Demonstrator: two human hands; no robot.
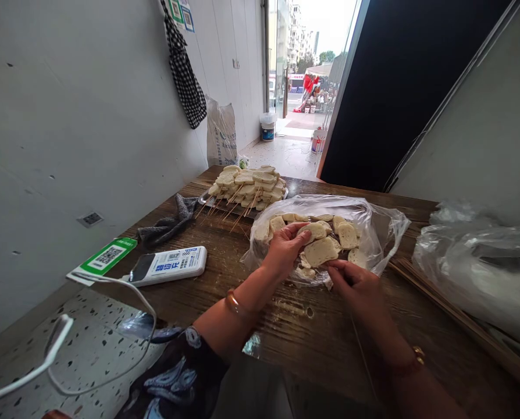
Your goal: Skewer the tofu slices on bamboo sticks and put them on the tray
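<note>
My left hand [286,247] is closed on a pale slice of bread [314,233], gripping it between thumb and fingers. Just below, another larger slice [321,252] lies against it. At that slice's lower right edge my right hand [356,285] pinches a thin wooden skewer [361,340], whose shaft trails down toward me; its tip is hidden. Both hands are over a clear plastic bag [376,218] spread open on the table, with several more slices [347,234] inside. Behind it, a metal tray [204,199] carries a pile of skewered slices [260,180].
On the wooden table [225,302] lie a grey cloth [168,224], a white payment device [173,265] with a cable, and a green QR card [107,256]. To the right, a bundle of skewers [434,297] lies beside crumpled plastic bags [473,267].
</note>
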